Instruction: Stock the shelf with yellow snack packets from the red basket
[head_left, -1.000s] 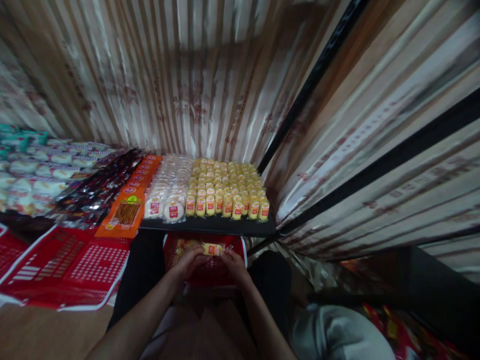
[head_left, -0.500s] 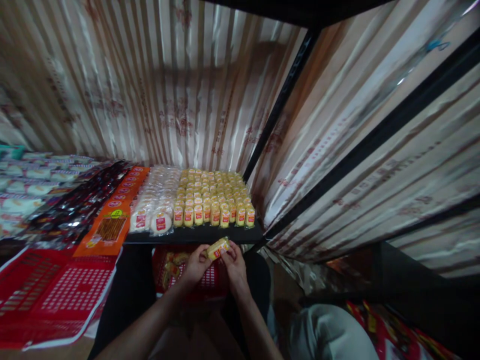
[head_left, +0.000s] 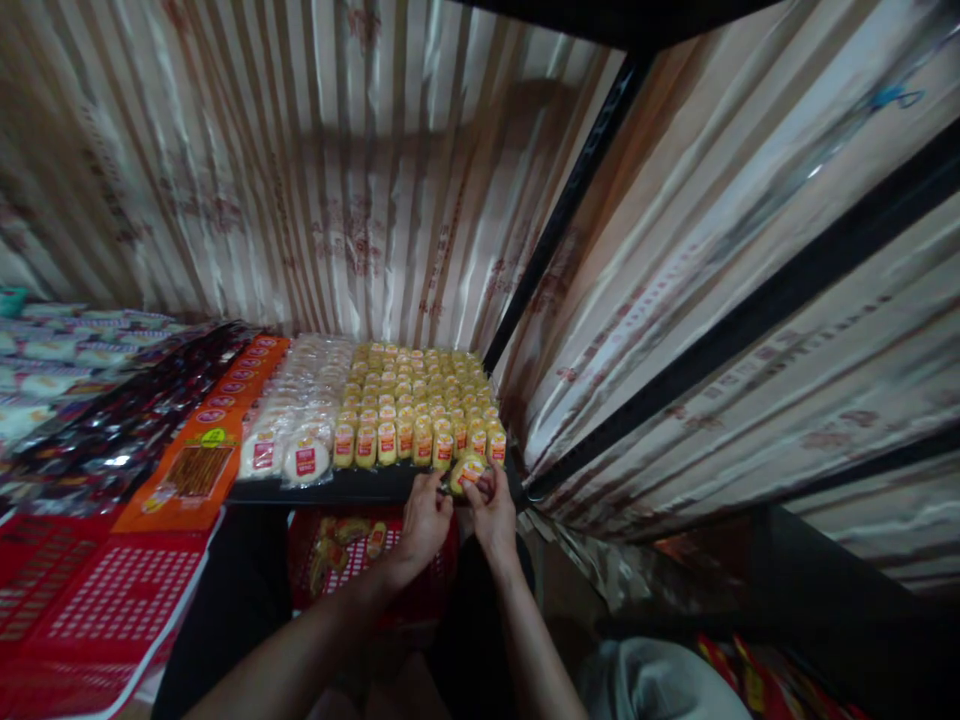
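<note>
Both hands are at the front edge of the black shelf (head_left: 315,494), around one small wrapped yellow cake (head_left: 468,472) with a red-and-white label. My right hand (head_left: 495,515) pinches its right side, thumb on the front. With curled fingers, my left hand (head_left: 427,518) closes on the wrapper at its left end. Just behind stand tight rows of the same yellow cakes (head_left: 405,400), their labels facing front. Below the hands, a red basket (head_left: 431,590) contains several more wrapped cakes (head_left: 330,555).
Left of the yellow rows are clear-wrapped round white cakes (head_left: 306,458), an orange snack packet (head_left: 191,470) and dark shiny packets (head_left: 112,430). A second red basket (head_left: 112,600) is at lower left. Black metal bars (head_left: 570,210) and a striped curtain (head_left: 360,180) close off the back and right.
Both hands have moved forward and slightly right with the wrapped cake, from above the basket to the shelf's front edge. The cake is now turned more upright. The view has shifted slightly.
</note>
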